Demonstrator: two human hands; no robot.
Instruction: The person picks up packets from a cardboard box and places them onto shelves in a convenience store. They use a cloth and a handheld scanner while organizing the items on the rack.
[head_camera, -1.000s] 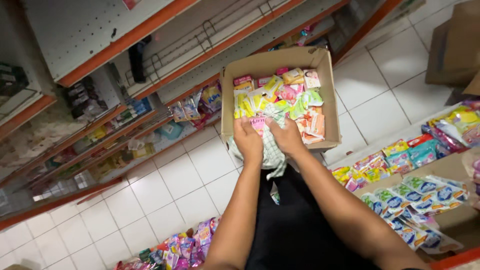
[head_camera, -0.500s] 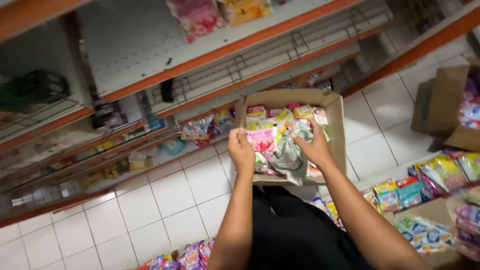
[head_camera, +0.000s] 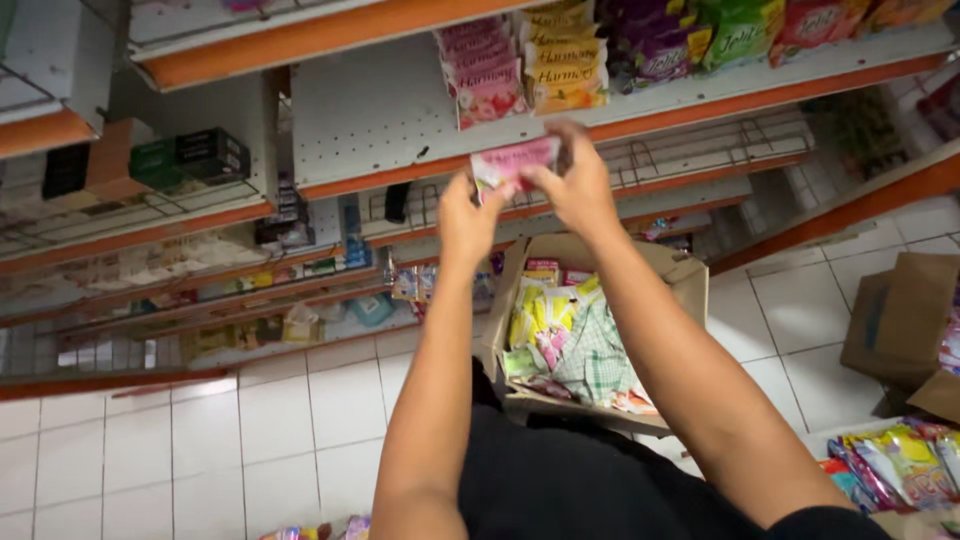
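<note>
Whereas both hands were down in the open cardboard box (head_camera: 690, 285) a moment earlier, the left hand (head_camera: 468, 215) and right hand (head_camera: 580, 185) are now raised to shelf height, and a pink packet (head_camera: 515, 160) is gripped between them by its two ends. The packet is held just below a row of matching pink packets (head_camera: 490, 75) on the orange-edged shelf (head_camera: 700, 95), which suggests restocking. Yellow packets (head_camera: 565, 65) are stacked beside that row, so little free space is seen there.

The person wore a black garment (head_camera: 570, 480) that covered the torso and lap. Both forearms were bare, without sleeves. No rings, watch or gloves showed on either of the hands.
</note>
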